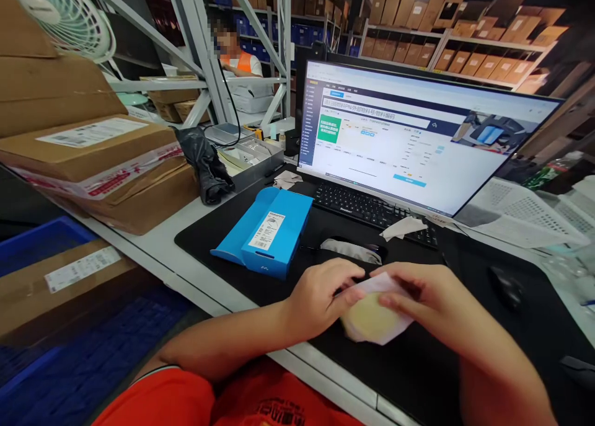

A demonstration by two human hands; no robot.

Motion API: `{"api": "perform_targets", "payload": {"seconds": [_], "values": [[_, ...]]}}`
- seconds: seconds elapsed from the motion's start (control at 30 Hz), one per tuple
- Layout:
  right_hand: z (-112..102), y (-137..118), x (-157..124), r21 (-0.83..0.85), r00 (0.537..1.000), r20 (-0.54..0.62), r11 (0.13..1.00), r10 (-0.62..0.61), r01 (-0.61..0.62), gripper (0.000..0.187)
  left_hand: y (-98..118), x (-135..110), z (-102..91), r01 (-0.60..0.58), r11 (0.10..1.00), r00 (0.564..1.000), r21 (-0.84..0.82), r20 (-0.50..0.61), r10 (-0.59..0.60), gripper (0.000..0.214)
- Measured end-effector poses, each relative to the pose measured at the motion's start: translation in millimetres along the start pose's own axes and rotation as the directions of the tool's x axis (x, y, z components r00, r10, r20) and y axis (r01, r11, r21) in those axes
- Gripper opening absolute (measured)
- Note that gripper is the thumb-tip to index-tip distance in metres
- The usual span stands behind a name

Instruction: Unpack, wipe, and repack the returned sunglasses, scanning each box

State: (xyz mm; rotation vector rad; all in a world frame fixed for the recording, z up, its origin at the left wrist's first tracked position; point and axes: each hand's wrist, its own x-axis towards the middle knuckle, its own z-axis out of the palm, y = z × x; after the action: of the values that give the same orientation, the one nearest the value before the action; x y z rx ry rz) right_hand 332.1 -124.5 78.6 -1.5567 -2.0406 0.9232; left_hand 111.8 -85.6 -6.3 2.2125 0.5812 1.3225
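Both hands meet over the black desk mat (418,351) near the front edge. My left hand (320,299) is closed in a pinch on the left edge of a white paper-backed pale yellow round piece (372,317). My right hand (418,299) has its fingers curled over the top and right side of the same piece. A blue box (267,230) with a white barcode label lies on the mat just left of my hands. A grey cloth-like item (351,250) lies right behind them.
A monitor (418,134) and black keyboard (367,206) stand behind the mat, a black mouse (506,286) to the right. Taped cardboard boxes (93,153) are stacked at left above a blue crate (37,243). A black bag (207,165) and metal tray (255,156) sit beyond. Another person (235,54) sits behind the racking.
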Motion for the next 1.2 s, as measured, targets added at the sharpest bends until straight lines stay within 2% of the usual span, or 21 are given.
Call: {"api": "perform_targets", "payload": {"seconds": [0.1,0.17,0.23,0.27,0.3,0.37,0.43,0.5,0.6,0.77,0.87,0.93,1.0,1.1,1.2], "values": [[-35,17,-19,0.178,0.977,-0.178,0.98,0.118,-0.085,0.032,-9,-2,-3.1,0.034,0.982,0.999,0.187,0.006,-0.035,0.04],[-61,32,-31,0.354,0.899,-0.362,0.928,0.248,-0.114,0.037,-17,-4,-2.4,0.025,0.911,0.998,0.411,0.049,-0.049,0.049],[-80,46,-36,0.521,0.812,-0.486,0.853,0.324,-0.029,0.037,-25,-6,1.5,-0.009,0.795,0.992,0.606,0.108,-0.071,0.065],[-85,52,-34,0.576,0.79,-0.514,0.817,0.334,0.029,0.038,-30,-6,4.0,-0.027,0.74,0.987,0.672,0.136,-0.087,0.068],[-87,58,-29,0.614,0.787,-0.522,0.785,0.328,0.08,0.04,-34,-6,6.6,-0.046,0.698,0.981,0.715,0.165,-0.105,0.065],[-83,68,-12,0.66,0.839,-0.467,0.742,0.279,0.12,0.045,-40,-6,10.5,-0.063,0.662,0.964,0.747,0.218,-0.154,0.044],[-70,76,10,0.686,0.91,-0.363,0.718,0.201,0.115,0.048,-43,-6,11.7,-0.071,0.69,0.941,0.72,0.279,-0.194,0.027],[-54,83,30,0.692,0.957,-0.268,0.713,0.111,0.111,0.049,-42,-8,10.5,-0.096,0.765,0.924,0.637,0.344,-0.17,0.021],[-36,88,48,0.661,0.986,-0.164,0.743,0.007,0.105,0.045,-36,-18,5.6,-0.121,0.883,0.922,0.453,0.381,-0.069,0.024],[-28,76,44,0.434,0.996,-0.015,0.897,-0.086,0.084,0.035,-26,-44,-1.8,-0.06,0.958,0.948,0.282,0.318,-0.034,0.027],[-27,60,35,0.221,0.98,0.168,0.973,-0.111,0.072,0.036,-25,-57,-1.0,-0.032,0.96,0.97,0.278,0.238,-0.037,0.026],[-24,52,32,0.089,0.948,0.286,0.989,-0.141,0.12,0.042,-26,-61,1.2,0.001,0.958,0.983,0.288,0.174,-0.054,0.03],[-19,48,32,-0.021,0.926,0.353,0.989,-0.13,0.147,0.049,-27,-63,3.5,0.026,0.953,0.99,0.302,0.124,-0.066,0.04],[-12,47,34,-0.14,0.911,0.405,0.979,-0.081,0.149,0.046,-29,-63,5.9,0.036,0.938,0.992,0.344,0.1,-0.074,0.059],[-4,42,32,-0.244,0.899,0.431,0.948,-0.083,0.205,0.041,-29,-60,7.1,0.021,0.898,0.991,0.44,0.106,-0.075,0.079]]}}
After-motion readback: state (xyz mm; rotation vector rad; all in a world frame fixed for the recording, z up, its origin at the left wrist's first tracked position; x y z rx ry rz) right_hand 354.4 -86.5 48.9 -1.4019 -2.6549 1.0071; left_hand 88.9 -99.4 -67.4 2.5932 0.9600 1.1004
